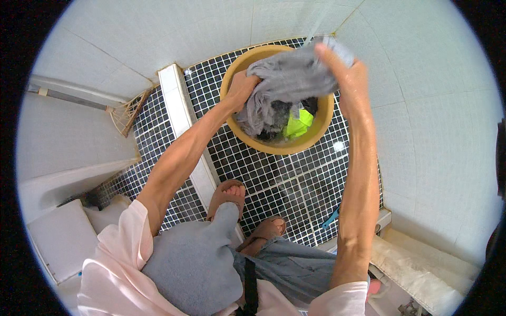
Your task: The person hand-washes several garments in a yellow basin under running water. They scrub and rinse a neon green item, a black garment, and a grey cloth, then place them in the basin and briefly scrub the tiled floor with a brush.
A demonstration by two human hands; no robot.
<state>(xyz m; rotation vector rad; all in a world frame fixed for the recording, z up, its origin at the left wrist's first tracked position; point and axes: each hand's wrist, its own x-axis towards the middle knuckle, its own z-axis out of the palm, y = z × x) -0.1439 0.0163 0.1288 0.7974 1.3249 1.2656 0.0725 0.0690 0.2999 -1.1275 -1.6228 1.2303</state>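
A wet grey garment [290, 73] is stretched between my two hands over a round yellow-brown basin [287, 150]. My left hand [244, 89] grips its left part near the basin's left rim, with fingers wrapped into the cloth. At the far right rim my right hand [350, 76] holds the other end raised; thumb and cloth there are smeared by motion. Part of the garment hangs down into the basin. Below it lie a bright lime-green cloth [299, 124] and dark wet clothes [276, 116], with some water around them.
The basin stands on black tiled floor [279, 184] close to the walls. A white raised curb [190, 137] runs along its left. A broom-like tool [129, 116] leans at the left, and a blue object [331, 217] lies by the right wall. A grey cloth [195, 263] hangs at my front.
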